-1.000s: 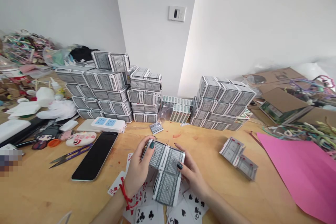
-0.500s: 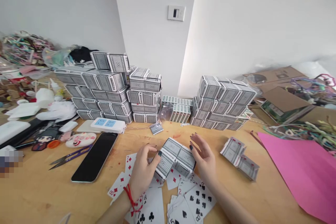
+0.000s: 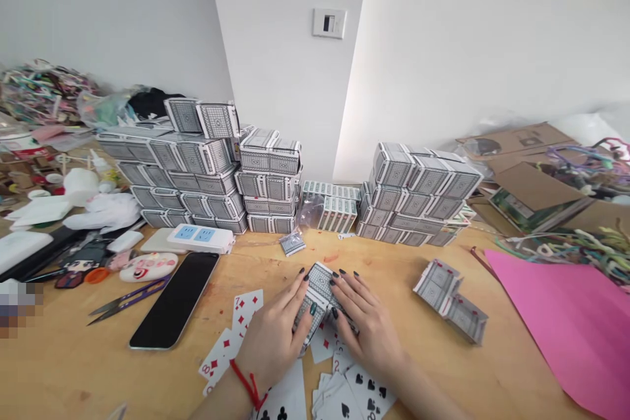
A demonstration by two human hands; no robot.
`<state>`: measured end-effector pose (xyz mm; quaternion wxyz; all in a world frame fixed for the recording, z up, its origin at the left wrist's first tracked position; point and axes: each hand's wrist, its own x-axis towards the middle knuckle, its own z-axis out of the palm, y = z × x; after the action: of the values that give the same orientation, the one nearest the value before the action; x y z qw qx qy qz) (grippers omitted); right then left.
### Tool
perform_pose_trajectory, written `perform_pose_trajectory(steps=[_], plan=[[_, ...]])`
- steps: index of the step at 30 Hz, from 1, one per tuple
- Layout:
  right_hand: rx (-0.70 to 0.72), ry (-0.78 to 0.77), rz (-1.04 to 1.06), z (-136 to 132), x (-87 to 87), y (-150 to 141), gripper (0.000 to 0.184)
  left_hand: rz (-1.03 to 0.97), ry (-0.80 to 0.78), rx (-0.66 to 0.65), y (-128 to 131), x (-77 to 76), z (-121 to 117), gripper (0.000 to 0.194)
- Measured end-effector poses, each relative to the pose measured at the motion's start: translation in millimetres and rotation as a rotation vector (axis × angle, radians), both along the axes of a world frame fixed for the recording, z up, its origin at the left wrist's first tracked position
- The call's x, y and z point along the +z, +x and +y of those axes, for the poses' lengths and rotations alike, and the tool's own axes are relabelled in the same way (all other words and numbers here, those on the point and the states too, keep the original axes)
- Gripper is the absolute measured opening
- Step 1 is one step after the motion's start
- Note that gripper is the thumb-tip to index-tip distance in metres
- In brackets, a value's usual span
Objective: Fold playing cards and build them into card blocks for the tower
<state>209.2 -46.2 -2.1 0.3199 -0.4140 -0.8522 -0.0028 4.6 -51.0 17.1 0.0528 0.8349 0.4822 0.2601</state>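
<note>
A block of folded playing cards [image 3: 319,281] with grey patterned backs lies on the table between my hands. My left hand [image 3: 278,331] grips its left side, thumb on top and fingers along the edge. My right hand [image 3: 368,321] lies flat over its right part, fingers stretched out and covering much of it. Loose playing cards [image 3: 329,394], face up, spread beneath and in front of the block. Towards the right sits a smaller L-shaped piece of folded cards [image 3: 451,300], apart from both hands.
Stacks of card blocks stand behind, at left [image 3: 189,174] and right [image 3: 418,190]. A phone [image 3: 174,302], scissors [image 3: 128,296] and a power strip [image 3: 201,236] lie leftward. Pink paper [image 3: 566,321] and cardboard boxes [image 3: 536,193] occupy the right side.
My right hand has moved left and flattened onto the block, covering its right part. My left fingers have straightened along the block's left edge.
</note>
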Motion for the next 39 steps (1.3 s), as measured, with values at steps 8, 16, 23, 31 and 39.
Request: perform_pose_trajectory(steps=[8,16,23,31,39], plan=[[-0.045,0.037,-0.043,-0.1,-4.8,-0.2,0.043,0.146,0.151,0.086,16.4,-18.4,-10.3,0.059],[-0.066,-0.007,0.059,0.3,-13.6,-0.2,0.045,-0.166,-0.411,0.018,-1.3,24.6,18.9,0.04],[-0.093,-0.193,0.212,-4.2,-16.3,-4.7,0.048,-0.743,-0.675,0.007,18.2,1.1,68.1,0.04],[-0.394,-0.482,0.848,-13.8,-35.2,-26.0,0.054,-0.847,-0.835,-0.02,29.7,-15.9,80.2,0.035],[-0.485,-0.72,1.281,-4.4,-17.8,-24.6,0.037,-0.764,-0.834,0.081,36.1,-12.5,80.6,0.032]])
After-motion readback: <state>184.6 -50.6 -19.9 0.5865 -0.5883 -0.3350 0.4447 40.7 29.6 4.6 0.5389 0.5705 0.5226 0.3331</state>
